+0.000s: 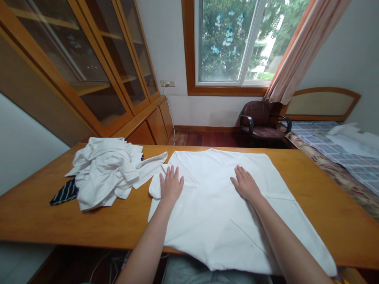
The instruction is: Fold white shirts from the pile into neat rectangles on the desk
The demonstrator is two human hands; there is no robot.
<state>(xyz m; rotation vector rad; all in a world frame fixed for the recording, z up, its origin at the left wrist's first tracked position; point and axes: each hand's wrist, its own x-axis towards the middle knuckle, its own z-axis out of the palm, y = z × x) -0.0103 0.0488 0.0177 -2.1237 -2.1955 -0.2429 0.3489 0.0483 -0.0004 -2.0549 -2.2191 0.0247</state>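
Observation:
A white shirt (219, 205) lies spread flat on the wooden table (325, 197), its hem hanging over the near edge. My left hand (171, 184) rests flat on the shirt's left side by the folded-in sleeve, fingers stretched out. Flat on the shirt's right half lies my right hand (245, 183), fingers together and extended. Neither hand holds anything.
A heap of crumpled white clothes (109, 169) sits on the table's left part, with a dark striped piece (65, 192) poking out beneath it. Behind are a glass-door cabinet (89, 71), a dark armchair (260, 120) under the window, and a bed (343, 154) at right.

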